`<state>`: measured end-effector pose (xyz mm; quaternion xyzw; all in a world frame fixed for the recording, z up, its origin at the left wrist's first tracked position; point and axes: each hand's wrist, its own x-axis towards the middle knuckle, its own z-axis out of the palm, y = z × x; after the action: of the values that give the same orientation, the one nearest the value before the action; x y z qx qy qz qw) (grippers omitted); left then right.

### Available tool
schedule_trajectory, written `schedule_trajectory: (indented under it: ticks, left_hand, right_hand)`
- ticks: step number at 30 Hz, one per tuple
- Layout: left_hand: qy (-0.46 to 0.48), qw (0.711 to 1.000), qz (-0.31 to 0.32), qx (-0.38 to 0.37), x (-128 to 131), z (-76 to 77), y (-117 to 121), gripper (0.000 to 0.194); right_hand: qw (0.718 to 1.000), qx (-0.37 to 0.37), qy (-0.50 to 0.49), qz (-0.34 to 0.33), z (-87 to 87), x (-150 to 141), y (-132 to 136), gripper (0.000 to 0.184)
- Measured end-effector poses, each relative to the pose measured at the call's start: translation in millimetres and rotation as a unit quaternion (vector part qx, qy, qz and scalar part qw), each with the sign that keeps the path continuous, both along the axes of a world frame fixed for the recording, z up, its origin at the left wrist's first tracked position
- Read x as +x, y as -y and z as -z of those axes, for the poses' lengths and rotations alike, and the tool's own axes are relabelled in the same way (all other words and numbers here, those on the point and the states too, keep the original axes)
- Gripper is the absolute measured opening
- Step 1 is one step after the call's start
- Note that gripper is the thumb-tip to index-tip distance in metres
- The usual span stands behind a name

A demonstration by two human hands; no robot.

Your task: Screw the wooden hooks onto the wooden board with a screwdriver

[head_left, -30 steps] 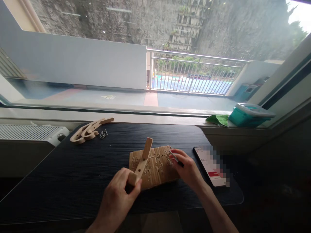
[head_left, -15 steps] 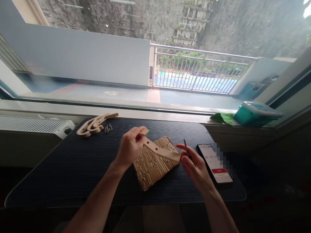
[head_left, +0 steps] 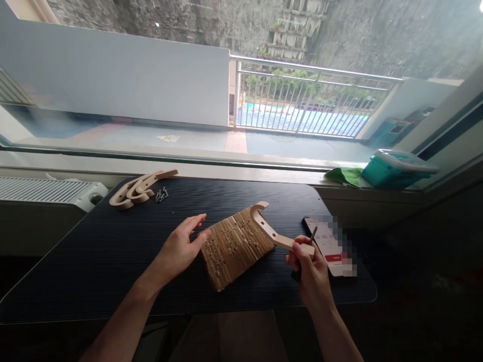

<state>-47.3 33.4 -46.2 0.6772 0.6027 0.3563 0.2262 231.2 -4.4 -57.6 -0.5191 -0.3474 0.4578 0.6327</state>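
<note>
My right hand (head_left: 311,269) grips the straight end of a pale wooden hook (head_left: 268,230) with small holes along it. Its curved end points away from me over the cardboard block. In the same hand is a slim tool with a dark metal shaft, perhaps a screwdriver (head_left: 313,235); most of its handle is hidden by my fingers. My left hand (head_left: 180,245) is open, with its fingers at the left edge of the corrugated cardboard block (head_left: 231,251). Many small holes pit the top of that block, which lies on the table.
More wooden hooks (head_left: 138,191) lie at the far left of the dark table (head_left: 124,251), beside several screws (head_left: 161,194). A phone (head_left: 330,246) lies right of my right hand. A green cloth (head_left: 345,175) and a teal lidded box (head_left: 396,171) sit on the sill.
The wooden hook has passed from my left hand to my right and shifted right. My left hand has let go, opened and moved left and down to the block's edge.
</note>
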Motion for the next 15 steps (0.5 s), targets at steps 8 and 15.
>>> schedule_trajectory:
  ticks: [8,15]
  left_hand:
    - [-0.168,0.976,0.019,0.139,20,22.5,75,0.076]
    - [-0.256,0.950,0.074,0.165,14,28.4,73,0.052]
  right_hand:
    - [0.996,0.066,-0.027,0.056,-1.9,16,-34,0.024]
    - [0.987,0.099,0.066,-0.110,-19.5,-22,-122,0.025]
